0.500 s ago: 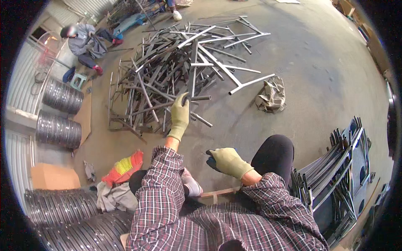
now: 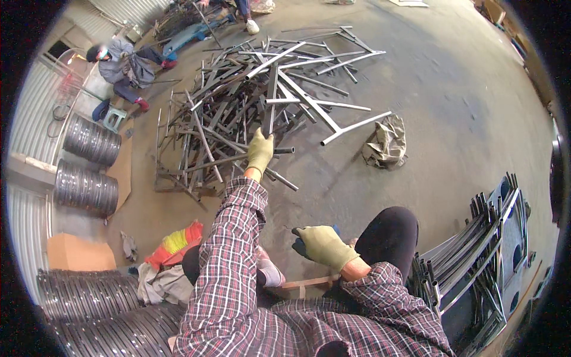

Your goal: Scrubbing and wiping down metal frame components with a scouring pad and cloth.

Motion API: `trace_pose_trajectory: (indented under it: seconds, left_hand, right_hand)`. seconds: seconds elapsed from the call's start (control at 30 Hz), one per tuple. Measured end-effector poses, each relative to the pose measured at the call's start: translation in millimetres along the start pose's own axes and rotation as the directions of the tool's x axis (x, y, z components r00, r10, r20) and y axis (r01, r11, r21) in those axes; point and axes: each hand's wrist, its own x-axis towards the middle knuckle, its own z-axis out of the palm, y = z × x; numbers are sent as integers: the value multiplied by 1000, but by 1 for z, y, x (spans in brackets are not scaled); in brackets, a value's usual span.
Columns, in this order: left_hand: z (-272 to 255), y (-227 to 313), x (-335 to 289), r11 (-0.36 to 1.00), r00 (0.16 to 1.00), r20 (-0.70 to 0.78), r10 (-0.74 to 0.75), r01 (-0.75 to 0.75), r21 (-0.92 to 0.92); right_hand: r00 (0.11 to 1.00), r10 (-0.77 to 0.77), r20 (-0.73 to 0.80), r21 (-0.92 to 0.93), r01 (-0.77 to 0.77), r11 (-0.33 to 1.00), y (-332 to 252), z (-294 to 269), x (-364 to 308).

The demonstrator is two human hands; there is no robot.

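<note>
Right, the dark metal tube lies at the near edge of the tangled metal pile, its round end poking out just to the right of my left hand. That hand, in a pale yellow-green glove, reaches out over the tube with the fingers pointing away from me; the grip is hidden, so I cannot tell how far the fingers are closed or whether they have hold of the tube. My right hand, gloved too, hangs well apart from the pile, near my bent right knee. Its fingers point left, their dark undersides partly showing; how far they are spread, and whether anything is in them, I cannot tell.

To the right of the pile sits a crumpled brown sack. Nearer me on the right, a bundle of dark tubes lies together. To my left are an orange-and-yellow cloth, a piece of cardboard and dark coils. Beyond them, a co-worker sits by a pale green stool.
</note>
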Motion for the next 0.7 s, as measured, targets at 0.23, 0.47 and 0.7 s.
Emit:
trace_pose_trajectory:
  seconds: [0.23, 0.47, 0.7]
  left_hand:
    - [-19, -13, 12, 995, 985, 168, 46, -61, 84]
    - [-109, 12, -6, 994, 998, 28, 60, -62, 93]
    - [-238, -45, -36, 920, 965, -91, 247, -263, -289]
  right_hand:
    - [997, -26, -78, 22, 28, 999, -2, 5, -4]
    - [997, -2, -79, -12, 1, 1000, 6, 2, -1]
    - [998, 51, -31, -48, -52, 997, 0, 0, -5]
